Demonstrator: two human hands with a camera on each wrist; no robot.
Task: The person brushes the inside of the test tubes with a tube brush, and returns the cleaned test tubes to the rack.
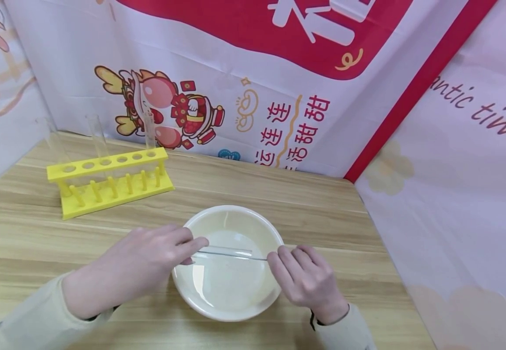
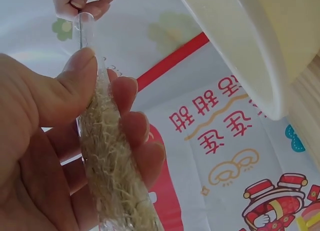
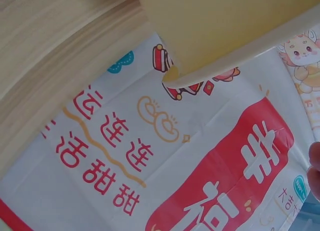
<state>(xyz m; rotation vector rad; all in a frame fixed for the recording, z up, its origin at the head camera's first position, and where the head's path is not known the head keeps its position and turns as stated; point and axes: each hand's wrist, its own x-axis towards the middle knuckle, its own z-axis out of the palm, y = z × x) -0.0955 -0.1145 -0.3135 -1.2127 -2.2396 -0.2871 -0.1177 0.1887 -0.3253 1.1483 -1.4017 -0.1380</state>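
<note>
Left hand grips 1 test tube with a brush inside; right hand pinches the brush's wire, over 1 bowl.

Our left hand (image 1: 161, 250) has thumb and fingers wrapped round the clear test tube (image 2: 88, 28), bristles of the brush (image 2: 120, 176) filling the part we see; our right hand (image 1: 303, 274) has its fingers curled on the thin wire (image 1: 259, 258) coming out of the tube mouth. Tube sits above the white bowl (image 1: 244, 223), roughly level in the head view. On the wood-grain table (image 1: 323, 204), far left: 1 yellow rack (image 1: 117, 198), 6 holes, 6 pegs, 3 clear tubes (image 1: 98, 138) standing in it. Behind, the printed backdrop (image 1: 218, 58): we read red lettering (image 3: 114, 127) "运连连" and "活甜甜", plus 1 cartoon dragon (image 1: 156, 102). Right-hand sheet (image 1: 454, 204) reads "antic time", start cut off.
</note>
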